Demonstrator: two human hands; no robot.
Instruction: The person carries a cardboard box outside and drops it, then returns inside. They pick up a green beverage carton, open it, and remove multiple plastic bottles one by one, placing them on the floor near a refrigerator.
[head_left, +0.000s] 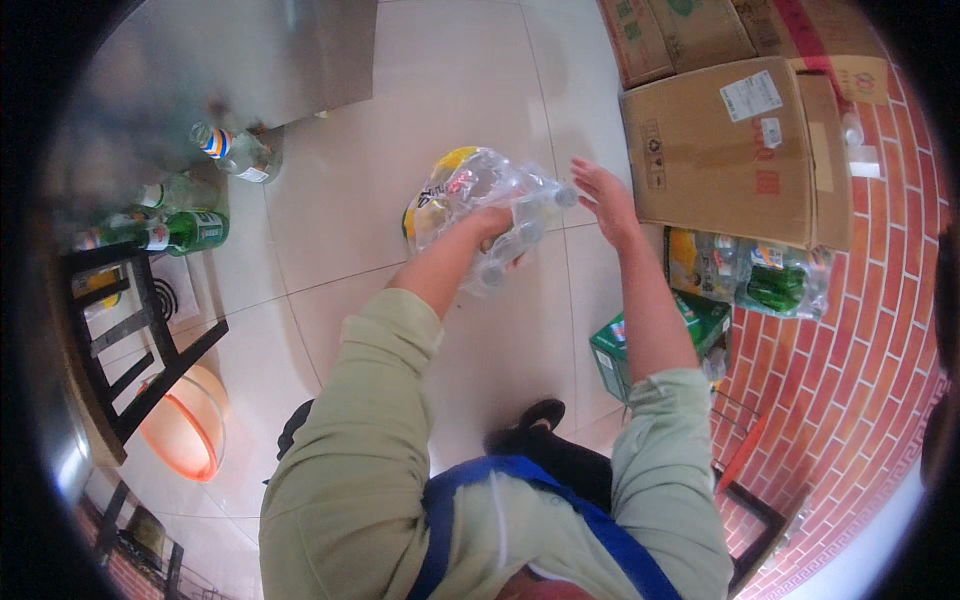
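A film-wrapped pack of clear plastic bottles (480, 180) is held out in front of me above the tiled floor, its film partly yellow and printed. My left hand (493, 223) grips the pack among the bottles; the wrapping and bottles hide most of the fingers. Pale bottle caps (564, 197) show along the pack's right side. Just right of those caps, my right hand (604, 196) is raised with fingers apart and nothing in it.
Cardboard boxes (720, 157) stack at the right, above wrapped bottles (780, 277) and a green carton (613, 356) beside the brick-patterned wall. At left are a glass bottle (251, 155), green bottles (196, 232), a black metal frame (161, 315) and an orange-rimmed bucket (210, 420).
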